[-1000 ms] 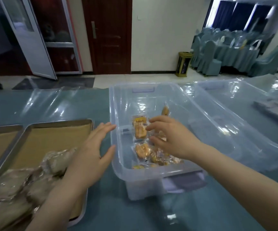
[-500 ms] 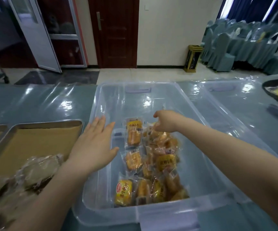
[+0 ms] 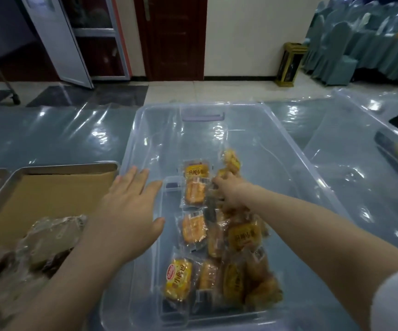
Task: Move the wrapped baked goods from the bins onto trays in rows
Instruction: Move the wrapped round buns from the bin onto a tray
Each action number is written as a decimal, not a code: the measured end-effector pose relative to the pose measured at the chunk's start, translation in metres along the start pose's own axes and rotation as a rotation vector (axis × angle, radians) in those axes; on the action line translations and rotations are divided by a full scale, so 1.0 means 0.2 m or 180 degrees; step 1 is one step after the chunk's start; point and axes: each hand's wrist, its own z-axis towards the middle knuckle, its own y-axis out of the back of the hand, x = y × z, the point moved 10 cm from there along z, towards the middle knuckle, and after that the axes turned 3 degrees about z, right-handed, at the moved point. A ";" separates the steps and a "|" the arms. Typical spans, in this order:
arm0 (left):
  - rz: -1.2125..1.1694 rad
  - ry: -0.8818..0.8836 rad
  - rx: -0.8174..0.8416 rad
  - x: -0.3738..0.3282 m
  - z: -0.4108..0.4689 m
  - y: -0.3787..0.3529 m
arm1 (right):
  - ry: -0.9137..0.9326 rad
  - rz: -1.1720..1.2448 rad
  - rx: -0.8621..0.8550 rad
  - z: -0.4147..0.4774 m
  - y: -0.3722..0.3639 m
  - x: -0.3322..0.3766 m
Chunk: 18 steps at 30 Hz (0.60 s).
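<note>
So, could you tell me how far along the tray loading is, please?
Early. Some wrapped packets already lie on the near end of the tray. The right hand reaches among the buns in the bin; the left hand hovers open. That pile remains.

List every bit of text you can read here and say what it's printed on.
"小面包": on the near yellow packet, at the near left of the clear bin.
Red oval logo on that same packet: too small to read.
Far yellow packet: large characters upside down, too blurred to read.
Middle yellow packet: characters blurred.
White barcode sticker: unreadable.
</note>
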 end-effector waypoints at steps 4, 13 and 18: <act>0.0224 -0.0036 0.0148 -0.01 0.00 0.00 | 0.0134 -0.0225 0.0845 -0.09 -0.13 0.07; 0.0145 -0.0077 0.0119 -0.02 0.00 0.02 | 0.0566 0.0101 -0.0093 -0.34 0.36 0.16; 0.0309 -0.0122 0.0169 -0.03 0.00 0.01 | 0.0502 0.0745 -0.0515 -0.53 0.49 0.07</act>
